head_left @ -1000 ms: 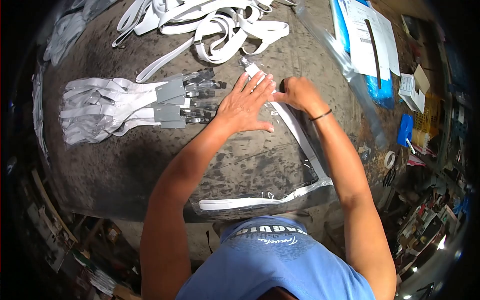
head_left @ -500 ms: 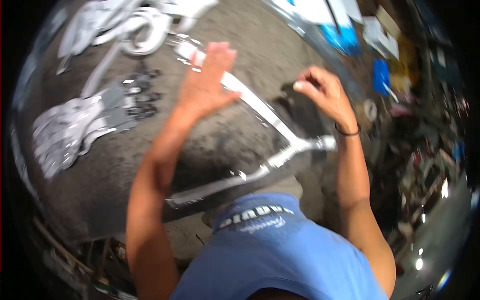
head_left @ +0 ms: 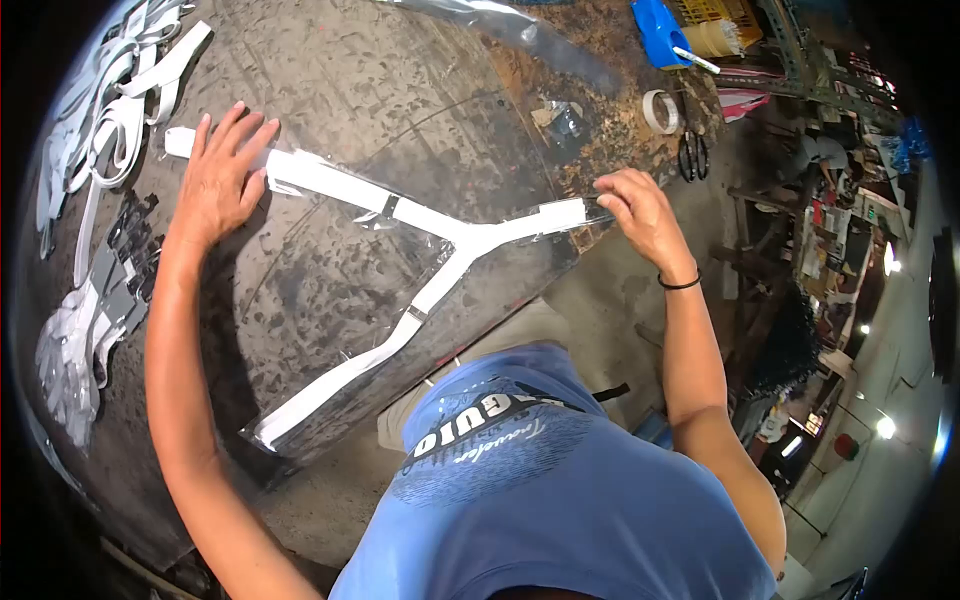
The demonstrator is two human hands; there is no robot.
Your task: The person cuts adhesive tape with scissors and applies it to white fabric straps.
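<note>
White Y-shaped strap is lying on the stained worktop, left hand is spreading fingers across its upper-left branch, right hand is curling beside its right tip, whether pinching anything being hard to tell.

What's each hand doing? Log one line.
left hand: over white Y-shaped strap | right hand: at strap's right end | strap: on table

A white ring lies beside black scissors (a blue object lies farther off).
</note>
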